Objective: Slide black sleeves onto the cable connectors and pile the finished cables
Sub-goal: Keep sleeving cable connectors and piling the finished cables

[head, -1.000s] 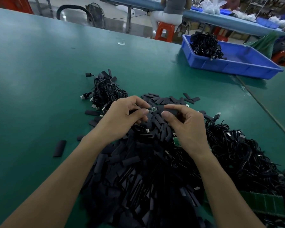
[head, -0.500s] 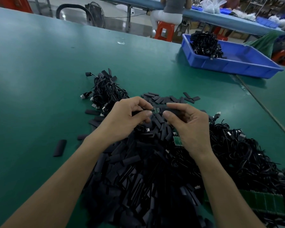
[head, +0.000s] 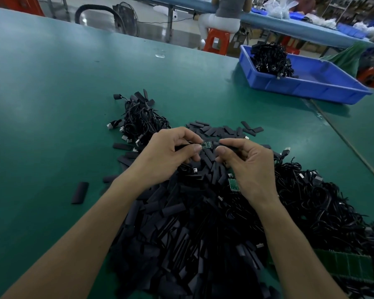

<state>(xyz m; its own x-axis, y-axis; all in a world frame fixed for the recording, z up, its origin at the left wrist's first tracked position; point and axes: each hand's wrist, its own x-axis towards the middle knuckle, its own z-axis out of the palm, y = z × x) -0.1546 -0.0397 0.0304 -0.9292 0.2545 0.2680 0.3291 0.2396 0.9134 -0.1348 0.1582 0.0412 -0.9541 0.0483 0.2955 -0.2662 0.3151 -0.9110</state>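
My left hand (head: 171,155) pinches a cable end with a small green circuit-board connector (head: 206,145) sticking out past its fingertips. Facing it, my right hand (head: 246,164) pinches a black sleeve (head: 227,144), whose mouth sits at the connector's right end. Both hands hover over a big heap of loose black sleeves (head: 181,234). A tangle of black cables (head: 324,203) lies to the right. A smaller pile of cables (head: 140,121) lies behind my left hand.
A blue bin (head: 307,85) holding black cables stands at the back right of the green table (head: 52,104). A single sleeve (head: 80,192) lies apart at the left. Green circuit boards (head: 345,266) lie at the lower right. A person sits on an orange stool (head: 216,39) beyond the table.
My hands have stayed close together over the heap. The right hand's fingers have brought the sleeve nearer to the green connector.
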